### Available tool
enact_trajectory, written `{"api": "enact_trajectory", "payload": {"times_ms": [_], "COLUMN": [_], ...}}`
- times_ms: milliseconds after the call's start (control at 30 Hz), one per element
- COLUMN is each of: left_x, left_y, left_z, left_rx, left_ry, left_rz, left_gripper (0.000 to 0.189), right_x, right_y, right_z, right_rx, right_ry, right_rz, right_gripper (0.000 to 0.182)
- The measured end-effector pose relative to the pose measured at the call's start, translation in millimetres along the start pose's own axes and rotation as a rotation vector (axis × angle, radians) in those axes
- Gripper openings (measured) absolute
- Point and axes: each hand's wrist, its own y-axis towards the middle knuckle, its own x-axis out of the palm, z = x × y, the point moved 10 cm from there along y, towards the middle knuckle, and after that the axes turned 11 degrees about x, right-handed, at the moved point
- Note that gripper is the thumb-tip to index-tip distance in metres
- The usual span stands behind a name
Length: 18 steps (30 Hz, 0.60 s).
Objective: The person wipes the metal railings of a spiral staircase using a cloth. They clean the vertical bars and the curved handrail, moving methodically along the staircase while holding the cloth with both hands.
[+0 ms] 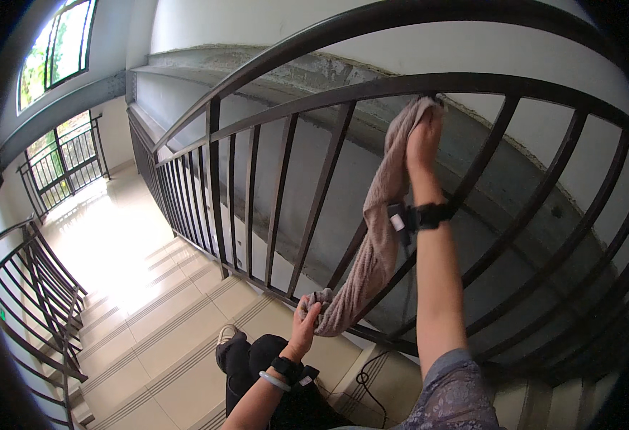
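Note:
A long pinkish-grey cloth (376, 242), twisted like a rope, stretches between my two hands along the stair railing. My right hand (425, 137) grips its upper end against a dark metal baluster, just under the railing's lower horizontal bar (384, 86). Lower down, my left hand (308, 322) holds the bunched other end near the bottom rail (279, 293). The cloth covers much of the baluster behind it. Both wrists wear black straps with small devices, and a pale bangle (275, 381) circles my left wrist.
Tiled stairs (169, 322) with grooved edges descend to a bright landing (115, 215). The curved handrail (346, 32) runs above the balusters. A second railing (35, 301) stands at left. A black cable (365, 379) lies on the step by my legs. Windows (59, 48) light the far end.

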Motion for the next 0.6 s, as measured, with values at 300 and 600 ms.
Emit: {"api": "enact_trajectory", "payload": {"times_ms": [300,600], "left_x": [19,19], "left_y": [-8,-7], "left_z": [-12,-14], "left_rx": [-0.105,-0.16], "left_ry": [0.112,-0.091], "left_rz": [-0.168,-0.049], "left_gripper": [0.024,0.026], "right_x": [1,4], "right_y": [-65,-24], "right_z": [38,16], "right_rx": [0.007,0.073], "right_ry": [-0.183,-0.259], "right_rz": [-0.073,-0.036], "right_gripper": [0.032,0.031]}}
